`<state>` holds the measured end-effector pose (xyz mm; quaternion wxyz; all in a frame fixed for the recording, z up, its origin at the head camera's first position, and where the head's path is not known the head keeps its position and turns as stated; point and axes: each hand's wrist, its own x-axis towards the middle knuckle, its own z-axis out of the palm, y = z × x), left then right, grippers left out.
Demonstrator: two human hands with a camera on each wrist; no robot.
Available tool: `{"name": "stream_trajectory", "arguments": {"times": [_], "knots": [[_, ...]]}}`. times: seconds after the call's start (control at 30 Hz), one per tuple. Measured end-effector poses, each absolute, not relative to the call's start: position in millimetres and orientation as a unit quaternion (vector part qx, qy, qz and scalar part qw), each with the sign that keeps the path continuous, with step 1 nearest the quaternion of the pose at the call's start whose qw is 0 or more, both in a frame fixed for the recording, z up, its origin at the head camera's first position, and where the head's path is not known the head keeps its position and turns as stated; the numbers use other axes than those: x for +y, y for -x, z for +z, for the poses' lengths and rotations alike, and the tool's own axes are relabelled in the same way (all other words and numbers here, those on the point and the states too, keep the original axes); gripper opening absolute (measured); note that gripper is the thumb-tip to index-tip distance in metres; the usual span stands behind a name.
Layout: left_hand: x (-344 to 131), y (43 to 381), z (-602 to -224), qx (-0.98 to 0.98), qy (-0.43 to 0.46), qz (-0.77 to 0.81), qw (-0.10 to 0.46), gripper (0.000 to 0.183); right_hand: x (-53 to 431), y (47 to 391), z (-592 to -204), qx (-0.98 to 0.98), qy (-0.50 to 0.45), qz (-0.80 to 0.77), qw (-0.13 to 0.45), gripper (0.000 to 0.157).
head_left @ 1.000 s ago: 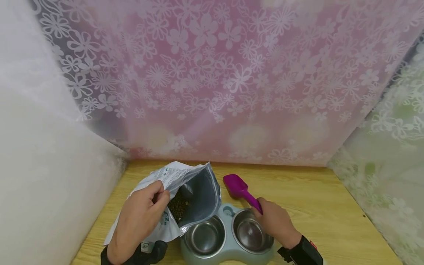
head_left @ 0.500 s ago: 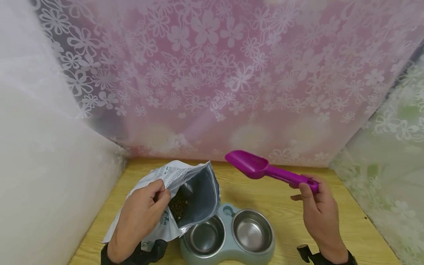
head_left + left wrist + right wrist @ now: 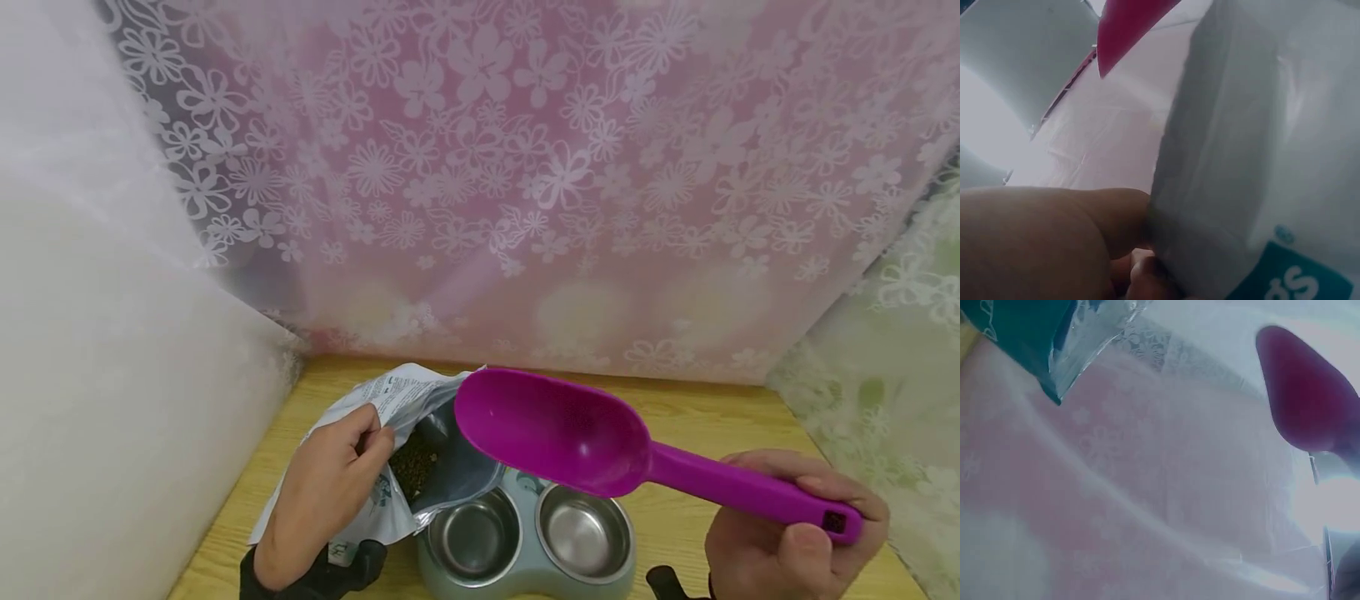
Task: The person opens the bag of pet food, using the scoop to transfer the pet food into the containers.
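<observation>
My left hand (image 3: 326,483) pinches the top edge of a white food bag (image 3: 401,393) standing tilted on the table, its silvery mouth spread toward the right. Brown kibble (image 3: 412,468) shows inside. In the left wrist view, thumb and fingers grip the edge of the bag (image 3: 1241,137). My right hand (image 3: 798,546) holds a purple scoop (image 3: 558,429) by the end of its handle, bowl pointing left and nothing in it. The scoop's tip overlaps the bag's mouth in the head view. In the right wrist view the scoop (image 3: 1307,390) is raised beside the bag (image 3: 1029,337).
A blue-grey double pet feeder (image 3: 528,542) stands in front of the bag, with two steel bowls, a left one (image 3: 476,542) and a right one (image 3: 585,537). The wooden table (image 3: 697,408) meets a pink flowered curtain (image 3: 525,292) at the back and a white sheet (image 3: 135,375) at left.
My right hand has lifted the scoop from beside the feeder, swung it up to the right and shifted its grip to the handle's end. My left hand keeps holding the bag.
</observation>
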<state>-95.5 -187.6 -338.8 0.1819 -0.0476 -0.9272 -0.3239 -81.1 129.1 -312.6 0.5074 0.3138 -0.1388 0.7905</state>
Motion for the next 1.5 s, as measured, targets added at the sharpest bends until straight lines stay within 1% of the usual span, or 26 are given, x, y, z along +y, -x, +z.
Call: {"name": "stream_trajectory", "arguments": {"times": [0.07,0.13,0.23,0.27,0.33,0.47,0.53,0.63,0.7,0.8,0.9,1.13,1.27,1.37,1.5], "knots": [[-187.3,95.6,-338.2,-0.928,0.049,-0.324,0.179,0.033,123.1,83.4,-314.0,-0.160,-0.326,0.773,0.521,0.035],[-187.2,95.6,-337.7,-0.927,0.050,-0.325,0.178,0.033,117.1,87.4,-318.0,-0.195,-0.351,0.750,0.526,0.028],[-187.3,95.2,-337.4,-0.927,0.051,-0.328,0.174,0.033,109.5,91.7,-325.5,-0.266,-0.338,0.718,0.548,0.015],[-187.3,95.1,-337.4,-0.927,0.051,-0.329,0.174,0.033,107.7,93.1,-327.6,-0.288,-0.331,0.709,0.553,0.013],[-187.1,94.7,-337.5,-0.927,0.052,-0.329,0.174,0.033,105.1,94.6,-331.7,-0.337,-0.328,0.695,0.543,0.013],[-186.2,93.1,-338.3,-0.929,0.054,-0.323,0.175,0.032,104.1,97.1,-338.4,-0.490,-0.346,0.634,0.489,0.020],[-185.6,92.4,-338.4,-0.929,0.054,-0.322,0.173,0.032,105.0,97.7,-341.1,-0.585,-0.333,0.583,0.456,0.024],[-183.9,92.5,-337.3,-0.930,0.059,-0.323,0.165,0.033,104.6,97.7,-342.5,-0.713,-0.294,0.503,0.389,0.028],[-183.8,92.3,-338.4,-0.930,0.062,-0.324,0.161,0.034,100.6,98.8,-343.6,-0.775,-0.277,0.461,0.332,0.029],[-183.6,92.3,-338.8,-0.930,0.065,-0.327,0.157,0.034,92.7,101.8,-345.4,-0.830,-0.279,0.400,0.273,0.026],[-183.5,92.4,-339.6,-0.930,0.065,-0.325,0.156,0.034,86.3,105.2,-349.1,-0.847,-0.301,0.360,0.249,0.021],[-182.7,94.0,-340.8,-0.929,0.075,-0.321,0.167,0.036,71.1,110.7,-364.3,-0.852,-0.351,0.335,0.197,0.023],[-182.3,94.0,-341.4,-0.927,0.079,-0.326,0.167,0.037,61.4,115.6,-372.4,-0.851,-0.373,0.321,0.186,0.020],[-181.9,94.3,-341.7,-0.929,0.080,-0.322,0.166,0.037,57.3,118.4,-375.8,-0.849,-0.370,0.326,0.188,0.019],[-181.1,95.0,-341.5,-0.932,0.078,-0.317,0.161,0.036,55.8,122.1,-378.3,-0.863,-0.334,0.341,0.164,0.025]]}}
